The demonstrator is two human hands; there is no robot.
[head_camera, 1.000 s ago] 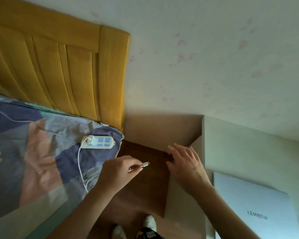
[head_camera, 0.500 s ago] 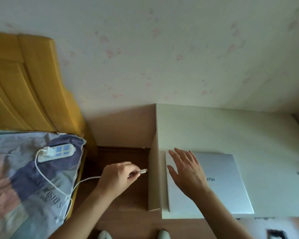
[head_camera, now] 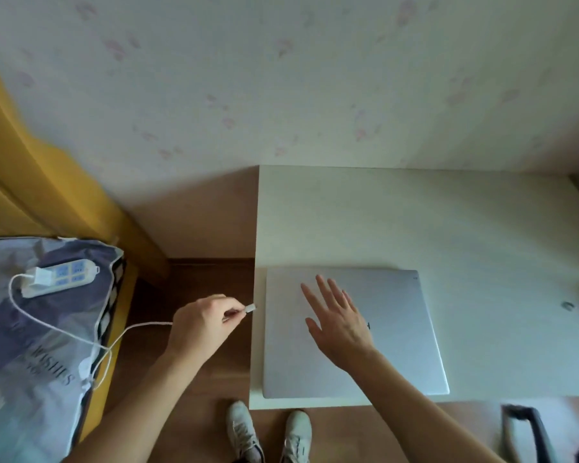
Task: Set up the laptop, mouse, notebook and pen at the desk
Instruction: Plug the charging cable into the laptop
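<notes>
Room: pale wallpaper with faint pink blotches runs behind a white desk [head_camera: 415, 222]; brown wood floor shows in the gap between desk and bed.
Bed side: patterned bedding [head_camera: 41, 345] lies at the left, against a yellow headboard [head_camera: 30, 182]; a white power strip [head_camera: 61, 277] rests on the bedding with a white charger cable [head_camera: 64, 332] plugged into it.
Laptop: the silver laptop [head_camera: 408, 329] lies shut and flat at the desk's front left corner, its left side just beside the desk edge.
Left hand: the left hand [head_camera: 201, 324] pinches the cable's plug [head_camera: 250, 308] between thumb and forefinger, the plug tip near the laptop's left side but not yet in.
Right hand: the right hand [head_camera: 340, 324] has its fingers spread over the lid; whether the palm presses down or hovers cannot be told.
Done: 1 of 4 items, the laptop, is on the desk.
Left: judging from this, plugging in and opening the laptop remain; mouse, notebook and pen are not in view.
Other: a small round thing [head_camera: 568, 305] sits on the desk at the right, too blurred to name; 2 white shoes [head_camera: 268, 432] stand below the desk edge.
</notes>
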